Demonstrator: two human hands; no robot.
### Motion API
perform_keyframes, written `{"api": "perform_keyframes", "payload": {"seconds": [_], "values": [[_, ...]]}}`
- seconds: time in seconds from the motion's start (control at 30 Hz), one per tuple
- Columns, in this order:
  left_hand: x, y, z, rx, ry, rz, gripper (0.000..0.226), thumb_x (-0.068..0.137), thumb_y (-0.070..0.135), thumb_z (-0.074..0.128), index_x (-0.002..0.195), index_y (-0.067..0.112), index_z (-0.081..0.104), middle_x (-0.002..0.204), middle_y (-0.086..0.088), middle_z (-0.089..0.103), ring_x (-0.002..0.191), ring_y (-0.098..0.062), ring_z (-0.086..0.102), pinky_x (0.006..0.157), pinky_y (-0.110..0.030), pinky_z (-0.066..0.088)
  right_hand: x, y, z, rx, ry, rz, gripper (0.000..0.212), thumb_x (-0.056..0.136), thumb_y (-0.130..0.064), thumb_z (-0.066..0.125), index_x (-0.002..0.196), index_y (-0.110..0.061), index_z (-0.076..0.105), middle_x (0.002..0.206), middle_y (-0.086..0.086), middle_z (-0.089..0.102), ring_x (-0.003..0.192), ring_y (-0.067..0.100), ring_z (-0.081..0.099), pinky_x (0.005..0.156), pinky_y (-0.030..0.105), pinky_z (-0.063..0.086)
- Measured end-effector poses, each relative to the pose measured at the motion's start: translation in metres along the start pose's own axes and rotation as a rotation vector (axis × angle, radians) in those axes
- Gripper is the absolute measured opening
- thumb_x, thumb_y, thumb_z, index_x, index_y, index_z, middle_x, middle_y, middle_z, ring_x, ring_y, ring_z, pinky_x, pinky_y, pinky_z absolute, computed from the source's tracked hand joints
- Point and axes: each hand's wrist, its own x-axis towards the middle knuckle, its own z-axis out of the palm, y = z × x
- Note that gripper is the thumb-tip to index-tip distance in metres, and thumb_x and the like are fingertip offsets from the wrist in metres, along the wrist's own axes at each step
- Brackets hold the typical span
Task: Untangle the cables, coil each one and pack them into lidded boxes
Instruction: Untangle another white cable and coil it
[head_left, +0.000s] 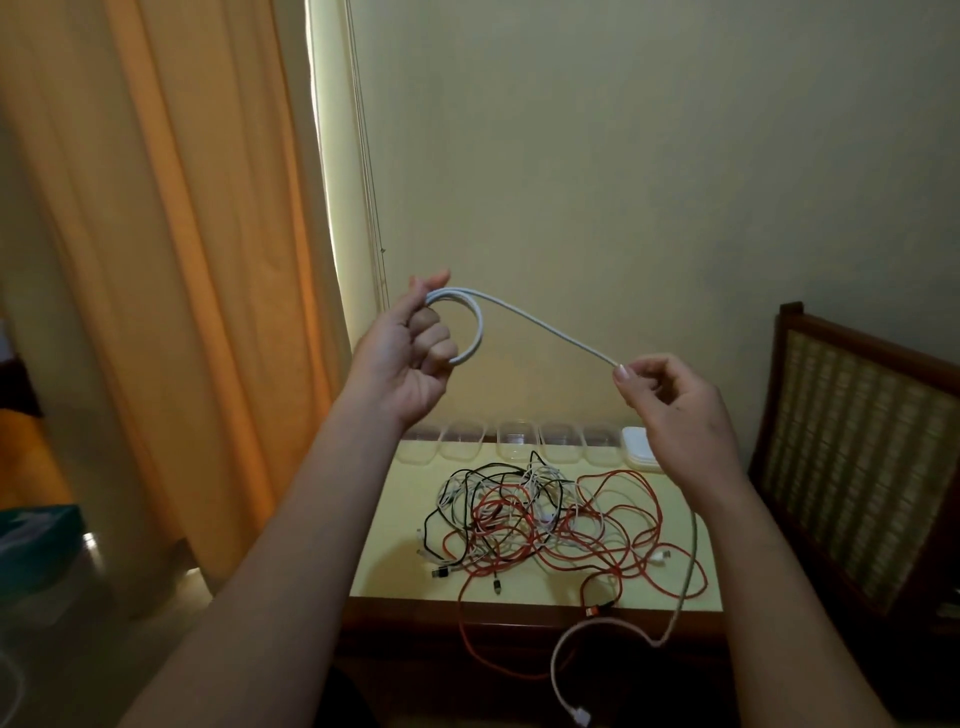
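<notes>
Cable tangle (540, 519) on table (384, 566), boxes (519, 441) behind, chair (857, 467) right

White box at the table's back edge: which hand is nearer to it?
Right. The right hand appears just above the white box; the left hand is well off to its left.

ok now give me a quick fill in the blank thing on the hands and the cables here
1. The left hand holds a loop of a ___ cable.
2. The ___ hand pinches that same cable further along.
3. The tangle on the table mixes white, black and ___ cables.

Missing words: white; right; red.
</notes>
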Motion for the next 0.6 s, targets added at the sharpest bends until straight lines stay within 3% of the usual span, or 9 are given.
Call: {"api": "perform_keyframes", "payload": {"seconds": [0.13, 0.23, 0.4, 0.47, 0.6], "values": [[0.000, 0.001, -0.004, -0.082, 0.059, -0.022, 0.027, 0.100, 0.013, 0.038, 0.102, 0.009, 0.065, 0.046, 0.007, 0.023, 0.033, -0.006, 0.016, 0.036, -0.019, 0.011, 0.002, 0.007, 0.001, -0.132, 0.009, -0.035, 0.014, 0.096, -0.032, 0.066, 0.089, -0.020, 0.070, 0.074, -0.006, 0.063, 0.061, 0.000, 0.050, 0.056, 0.014, 0.041], [0.002, -0.004, -0.003, -0.018, 0.119, 0.062, 0.031, 0.100, 0.009, 0.034, 0.112, 0.007, 0.063, 0.049, 0.007, 0.025, 0.036, -0.007, 0.017, 0.036, -0.019, 0.014, -0.002, 0.005, 0.007, -0.218, -0.039, -0.083, 0.020, 0.098, -0.033, 0.062, 0.086, -0.020, 0.072, 0.069, -0.006, 0.062, 0.059, -0.001, 0.050, 0.055, 0.020, 0.040], [0.001, -0.024, 0.002, 0.571, 0.181, 0.351, 0.028, 0.102, 0.012, 0.043, 0.120, 0.008, 0.064, 0.057, 0.007, 0.040, 0.045, -0.007, 0.027, 0.043, -0.020, 0.023, -0.008, -0.002, 0.024, -0.195, -0.081, -0.143, 0.030, 0.101, -0.034, 0.057, 0.078, -0.020, 0.070, 0.054, -0.008, 0.052, 0.049, 0.002, 0.043, 0.052, 0.025, 0.032], [-0.004, -0.037, 0.003, 0.794, 0.124, 0.400, 0.027, 0.105, 0.016, 0.044, 0.123, 0.013, 0.063, 0.065, 0.005, 0.052, 0.050, -0.008, 0.042, 0.047, -0.020, 0.033, -0.009, -0.006, 0.029, -0.179, -0.096, -0.163, 0.034, 0.102, -0.036, 0.056, 0.076, -0.019, 0.069, 0.050, -0.009, 0.050, 0.047, 0.004, 0.042, 0.052, 0.026, 0.031], [-0.013, -0.058, 0.005, 1.081, 0.016, 0.427, 0.028, 0.106, 0.021, 0.044, 0.130, 0.021, 0.059, 0.077, 0.000, 0.065, 0.068, -0.009, 0.065, 0.066, -0.031, 0.054, -0.011, -0.016, 0.037, -0.150, -0.114, -0.204, 0.037, 0.102, -0.042, 0.052, 0.074, -0.023, 0.066, 0.052, -0.001, 0.054, 0.046, 0.005, 0.042, 0.048, 0.027, 0.032]]}}
